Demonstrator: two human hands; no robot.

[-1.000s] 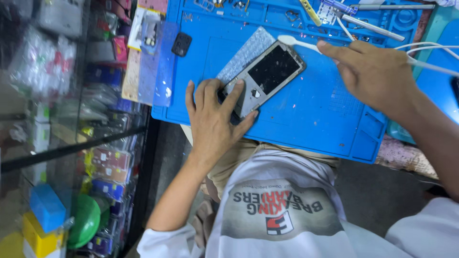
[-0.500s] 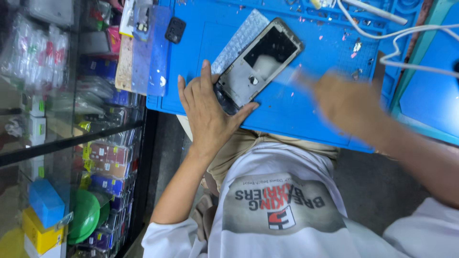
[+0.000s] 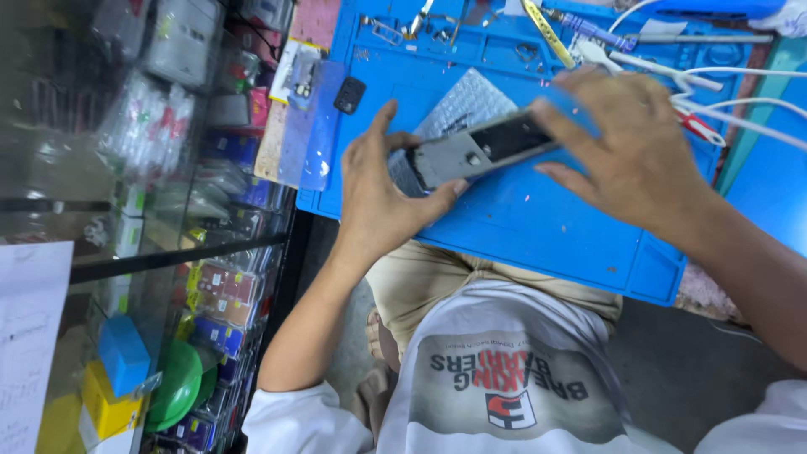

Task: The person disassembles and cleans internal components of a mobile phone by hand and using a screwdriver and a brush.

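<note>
My left hand (image 3: 382,197) grips the near end of a grey mobile phone (image 3: 479,151), tilted up on its edge above the blue work mat (image 3: 538,227). My right hand (image 3: 635,155) holds the phone's far end, fingers spread over it. Under the phone lies a pale keypad sheet (image 3: 462,105). The phone's screen side is turned away and mostly hidden.
Tweezers, small tools and white cables (image 3: 740,76) lie along the mat's far edge. A small black part (image 3: 349,94) sits at the mat's left corner. A glass display case (image 3: 168,210) with several packaged goods stands to the left.
The phone has been lifted from lying flat and turned on its edge. My right hand moved left from the tools and took hold of the phone's far end.
</note>
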